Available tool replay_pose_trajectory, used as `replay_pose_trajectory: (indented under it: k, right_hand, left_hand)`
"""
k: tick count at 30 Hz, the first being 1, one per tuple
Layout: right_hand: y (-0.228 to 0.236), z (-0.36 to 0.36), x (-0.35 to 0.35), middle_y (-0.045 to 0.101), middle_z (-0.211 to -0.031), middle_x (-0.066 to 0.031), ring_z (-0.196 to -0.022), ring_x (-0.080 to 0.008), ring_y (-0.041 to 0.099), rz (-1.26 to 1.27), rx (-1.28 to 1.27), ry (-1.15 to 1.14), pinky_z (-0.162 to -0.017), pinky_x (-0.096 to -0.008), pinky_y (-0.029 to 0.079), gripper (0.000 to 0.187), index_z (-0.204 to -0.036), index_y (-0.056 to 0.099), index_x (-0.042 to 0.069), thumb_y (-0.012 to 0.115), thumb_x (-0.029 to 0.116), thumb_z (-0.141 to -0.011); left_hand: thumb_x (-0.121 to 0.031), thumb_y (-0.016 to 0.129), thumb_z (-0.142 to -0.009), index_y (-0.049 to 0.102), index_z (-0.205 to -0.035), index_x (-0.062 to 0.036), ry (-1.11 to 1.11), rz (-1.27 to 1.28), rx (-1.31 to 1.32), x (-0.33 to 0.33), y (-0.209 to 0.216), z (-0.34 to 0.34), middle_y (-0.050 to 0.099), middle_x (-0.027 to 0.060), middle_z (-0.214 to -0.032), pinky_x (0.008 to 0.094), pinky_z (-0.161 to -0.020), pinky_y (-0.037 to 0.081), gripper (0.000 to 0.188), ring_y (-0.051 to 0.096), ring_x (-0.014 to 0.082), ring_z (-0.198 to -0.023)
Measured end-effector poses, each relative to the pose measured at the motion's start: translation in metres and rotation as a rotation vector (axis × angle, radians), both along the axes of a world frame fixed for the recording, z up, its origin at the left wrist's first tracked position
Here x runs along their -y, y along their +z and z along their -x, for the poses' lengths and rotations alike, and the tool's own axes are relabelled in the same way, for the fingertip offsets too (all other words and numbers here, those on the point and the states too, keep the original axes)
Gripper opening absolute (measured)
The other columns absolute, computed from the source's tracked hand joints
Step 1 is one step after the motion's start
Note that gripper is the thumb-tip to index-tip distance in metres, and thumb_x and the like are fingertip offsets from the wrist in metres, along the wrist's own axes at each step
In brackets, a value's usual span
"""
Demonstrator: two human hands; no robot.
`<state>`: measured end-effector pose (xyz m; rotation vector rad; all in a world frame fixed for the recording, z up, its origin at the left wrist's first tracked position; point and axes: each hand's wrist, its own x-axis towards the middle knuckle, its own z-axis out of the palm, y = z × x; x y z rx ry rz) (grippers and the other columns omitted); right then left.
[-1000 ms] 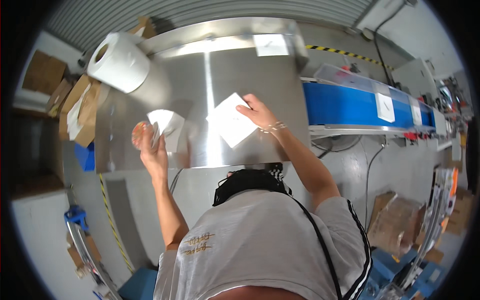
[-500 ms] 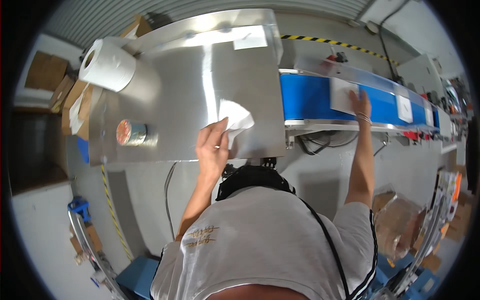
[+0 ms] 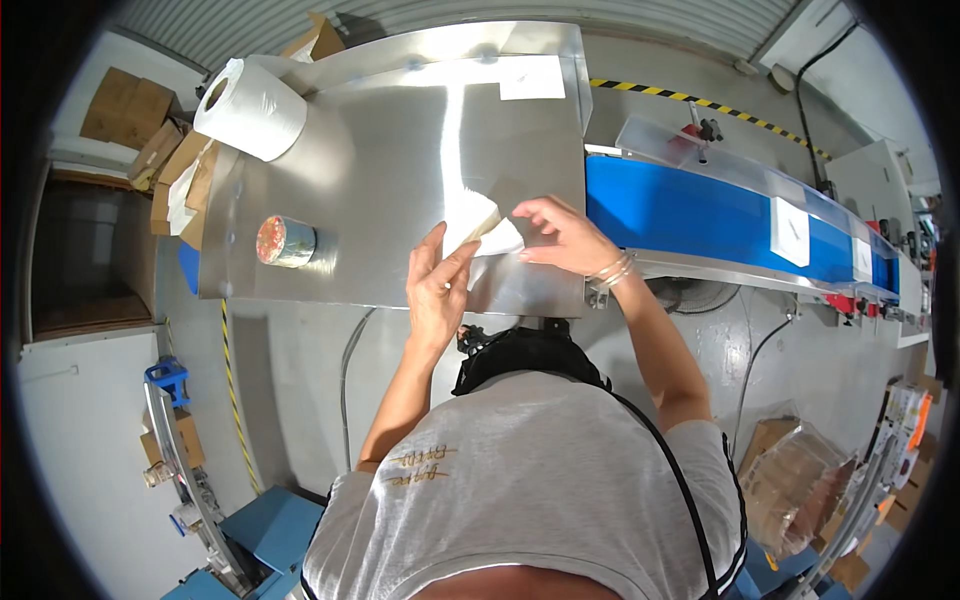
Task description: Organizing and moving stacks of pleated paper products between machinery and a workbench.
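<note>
My left hand [image 3: 437, 290] is closed on the lower edge of a fanned stack of white paper sheets [image 3: 470, 215] over the steel table. The stack spreads into folds, with one part opening to the right. Just right of it, my right hand [image 3: 568, 237] is open, its thumb and fingers apart and nothing held between them. Its thumb tip is close to the sheets' right edge; whether it touches cannot be made out. On the blue conveyor belt [image 3: 680, 205] to the right lie a white sheet [image 3: 790, 232] with a small dark mark and another white sheet [image 3: 861, 259] farther along.
The steel table [image 3: 370, 200] carries a big white roll [image 3: 250, 108] at far left, a roll of tape [image 3: 287, 241] and a flat white sheet [image 3: 532, 78] at the back. A clear guard [image 3: 740, 160] lines the belt's far side. Cardboard boxes [image 3: 125, 105] stand left.
My right hand has left the sheet on the belt and come back left beside the stack. That sheet has travelled right along the belt. The stack in my left hand is fanned wider.
</note>
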<state>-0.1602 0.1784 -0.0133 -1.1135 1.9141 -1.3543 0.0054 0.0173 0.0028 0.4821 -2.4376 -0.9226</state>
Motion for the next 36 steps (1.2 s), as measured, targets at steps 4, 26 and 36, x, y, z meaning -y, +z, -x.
replay_pose_trajectory:
  k: [4,26,36]
  right_hand:
    - [-0.030,0.011,0.021,0.053,-0.111,-0.0046,-0.098,-0.0170,0.053,0.133,-0.087,0.087,-0.082,-0.0284,0.046,0.048,-0.118,0.054,0.006,0.075,0.013,-0.076]
    - [-0.057,0.161,-0.274,0.051,-0.128,-0.0212,-0.118,-0.0395,0.048,-0.586,-0.804,-1.027,-0.093,-0.0468,0.042,0.078,-0.134,0.042,0.007,0.078,0.036,-0.071]
    - [0.003,0.053,-0.123,0.061,-0.111,-0.0090,-0.108,-0.0200,0.055,0.055,-0.135,-0.049,-0.092,-0.0324,0.044,0.036,-0.107,0.058,0.003,0.074,0.017,-0.078]
  left_hand:
    - [0.000,0.068,-0.076,0.068,-0.111,-0.0146,-0.084,0.051,-0.025,0.003,0.001,0.005,0.056,0.0165,-0.121,0.0391,-0.091,0.047,0.038,0.053,0.0311,-0.110]
    - [0.001,0.064,-0.079,0.067,-0.102,-0.0058,-0.105,-0.056,0.070,-0.045,0.019,0.045,0.067,0.0155,-0.097,0.0378,-0.073,0.052,0.025,0.063,0.0326,-0.087]
    - [-0.003,0.064,-0.082,0.066,-0.105,-0.0034,-0.437,-0.184,0.072,-0.093,0.027,0.094,0.068,0.0114,-0.093,0.0294,-0.072,0.051,0.022,0.064,0.0196,-0.079]
